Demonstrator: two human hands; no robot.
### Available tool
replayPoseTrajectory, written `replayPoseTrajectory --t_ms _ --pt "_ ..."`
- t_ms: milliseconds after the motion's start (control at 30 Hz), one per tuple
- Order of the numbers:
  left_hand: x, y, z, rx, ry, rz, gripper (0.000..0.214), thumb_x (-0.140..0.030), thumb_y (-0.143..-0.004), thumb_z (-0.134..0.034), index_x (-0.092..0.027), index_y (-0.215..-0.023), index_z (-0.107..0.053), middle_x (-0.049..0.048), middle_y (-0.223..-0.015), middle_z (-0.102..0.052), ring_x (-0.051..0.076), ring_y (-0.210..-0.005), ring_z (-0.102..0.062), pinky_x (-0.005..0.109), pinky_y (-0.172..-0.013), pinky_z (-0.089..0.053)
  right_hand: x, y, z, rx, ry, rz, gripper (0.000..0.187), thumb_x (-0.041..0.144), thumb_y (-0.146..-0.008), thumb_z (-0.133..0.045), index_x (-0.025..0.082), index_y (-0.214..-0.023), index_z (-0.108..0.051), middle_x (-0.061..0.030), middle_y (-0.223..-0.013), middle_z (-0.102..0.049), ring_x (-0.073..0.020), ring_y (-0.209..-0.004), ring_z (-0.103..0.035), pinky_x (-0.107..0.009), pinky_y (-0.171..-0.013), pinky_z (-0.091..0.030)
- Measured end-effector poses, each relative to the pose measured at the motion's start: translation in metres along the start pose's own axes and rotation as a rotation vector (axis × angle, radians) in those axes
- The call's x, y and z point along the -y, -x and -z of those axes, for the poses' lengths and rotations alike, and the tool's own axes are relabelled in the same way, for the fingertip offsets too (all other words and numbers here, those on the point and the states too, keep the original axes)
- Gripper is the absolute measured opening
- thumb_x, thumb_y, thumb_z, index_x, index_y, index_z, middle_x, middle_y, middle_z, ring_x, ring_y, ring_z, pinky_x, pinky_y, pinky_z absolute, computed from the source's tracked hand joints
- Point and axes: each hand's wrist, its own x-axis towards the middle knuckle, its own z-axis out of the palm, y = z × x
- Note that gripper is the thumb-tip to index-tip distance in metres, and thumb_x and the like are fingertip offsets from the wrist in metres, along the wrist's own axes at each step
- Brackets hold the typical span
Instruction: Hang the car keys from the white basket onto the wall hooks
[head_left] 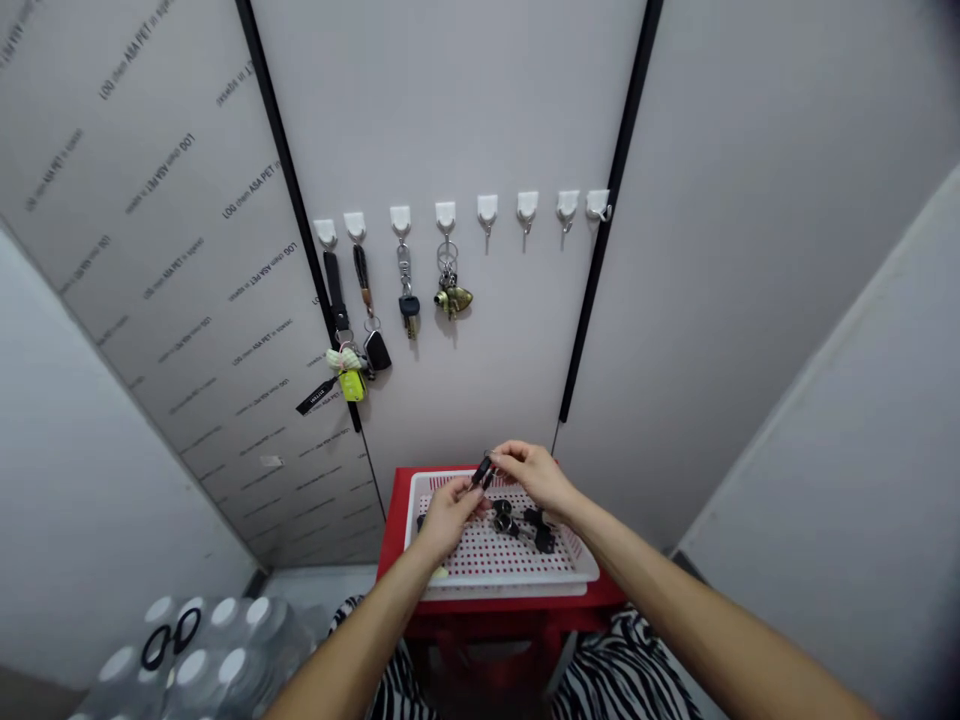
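Both hands meet above the back half of a white perforated plastic basket [517,578]. Between them is a small bunch of black keys [482,470], whose exact parts are too small to make out. My left hand [452,515] pinches its lower end. The fingers of my right hand [534,472] are closed on its upper end. Below them in the basket lie more dark keys on rings [506,518] and a black bunch [541,530]. A dark item at the basket's left is partly hidden behind my left hand.
The basket stands on a red stool [390,540]. On the wall is a row of several white hooks [487,208]; the left ones carry key bunches, including one with brass pieces [453,298] and a yellow case [351,385]. Capped bottles [232,668] and black-handled scissors [171,638] are lower left.
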Motion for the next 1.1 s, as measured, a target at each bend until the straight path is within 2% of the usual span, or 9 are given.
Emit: replayPoseTrajectory --t_ms 100,200,333,467,600,667,833,967,1100 --pt "-0.006 -0.002 0.002 -0.072 0.004 -0.002 0.022 -0.033 -0.061 -0.047 -0.012 -0.069 -0.047 -0.0034 -0.050 -0.050 0.005 -0.044 -0.044 0.017 -0.048 -0.035 0.010 -0.006 0.006 -0.024 0.113 0.064 0.020 0.032 -0.056 -0.051 0.012 -0.058 -0.051 0.0054 -0.045 -0.042 -0.0043 -0.042 -0.035 -0.019 -0.045 -0.030" --pt "-0.029 -0.010 0.001 -0.110 0.003 -0.044 0.020 -0.030 -0.061 -0.047 -0.012 -0.071 -0.046 -0.0027 -0.052 -0.051 0.004 -0.044 -0.045 0.017 -0.046 -0.034 0.032 -0.015 0.011 -0.007 0.106 0.091 0.021 0.033 -0.056 -0.051 0.012 -0.058 -0.052 0.0052 -0.044 -0.042 -0.0045 -0.041 -0.037 -0.020 -0.044 -0.031" --pt "-0.088 -0.029 -0.006 -0.162 -0.041 -0.189 0.019 -0.022 -0.062 -0.045 -0.013 -0.079 -0.042 -0.0017 -0.059 -0.053 0.004 -0.044 -0.046 0.017 -0.046 -0.034 0.086 -0.039 0.016 -0.064 0.066 0.231 0.020 0.032 -0.055 -0.052 0.012 -0.058 -0.052 0.0039 -0.046 -0.046 -0.0047 -0.041 -0.040 -0.020 -0.044 -0.033" --pt "-0.151 -0.048 -0.015 -0.255 -0.186 -0.431 0.023 -0.018 -0.064 -0.042 -0.014 -0.087 -0.042 0.0017 -0.072 -0.053 0.005 -0.051 -0.049 0.018 -0.050 -0.037 0.151 -0.071 0.021 -0.228 0.031 0.400 0.015 0.027 -0.055 -0.052 0.012 -0.056 -0.051 0.0036 -0.045 -0.047 -0.0037 -0.039 -0.039 -0.017 -0.041 -0.033" --pt "-0.188 -0.061 -0.021 -0.344 -0.458 -0.665 0.029 -0.015 -0.062 -0.043 -0.014 -0.091 -0.044 0.0047 -0.086 -0.052 0.008 -0.066 -0.050 0.022 -0.065 -0.039 0.197 -0.100 0.025 -0.354 0.068 0.480 0.012 0.025 -0.057 -0.048 0.013 -0.056 -0.050 0.0038 -0.041 -0.045 -0.0050 -0.036 -0.040 -0.018 -0.038 -0.033" --pt "-0.198 -0.065 -0.023 -0.376 -0.604 -0.708 0.031 -0.014 -0.062 -0.043 -0.015 -0.093 -0.046 0.0053 -0.091 -0.051 0.009 -0.070 -0.049 0.024 -0.070 -0.038 0.209 -0.112 0.025 -0.451 0.145 0.491 0.013 0.026 -0.056 -0.048 0.013 -0.056 -0.051 0.0023 -0.042 -0.047 -0.0065 -0.038 -0.043 -0.018 -0.039 -0.034" --pt "-0.217 -0.071 -0.028 -0.416 -0.829 -0.650 0.037 -0.015 -0.062 -0.042 -0.013 -0.099 -0.045 0.0082 -0.097 -0.049 0.013 -0.076 -0.049 0.027 -0.076 -0.035 0.215 -0.138 0.025 -0.719 0.438 0.486 0.017 0.027 -0.057 -0.046 0.014 -0.056 -0.056 -0.0035 -0.055 -0.057 -0.0118 -0.054 -0.052 -0.021 -0.049 -0.038" --pt "-0.224 -0.076 -0.028 -0.433 -0.878 -0.631 0.038 -0.016 -0.062 -0.042 -0.013 -0.100 -0.044 0.0089 -0.098 -0.048 0.015 -0.082 -0.047 0.029 -0.078 -0.033 0.214 -0.148 0.025 -0.748 0.597 0.454 0.020 0.026 -0.061 -0.043 0.014 -0.063 -0.059 -0.0062 -0.063 -0.059 -0.0140 -0.061 -0.053 -0.022 -0.055 -0.039" --pt "-0.215 -0.076 -0.022 -0.421 -0.863 -0.628 0.038 -0.015 -0.061 -0.043 -0.013 -0.099 -0.045 0.0084 -0.096 -0.049 0.014 -0.076 -0.049 0.028 -0.075 -0.035 0.212 -0.142 0.027 -0.700 0.670 0.442 0.021 0.023 -0.062 -0.041 0.012 -0.062 -0.059 -0.0082 -0.063 -0.059 -0.0163 -0.065 -0.053 -0.025 -0.061 -0.038"
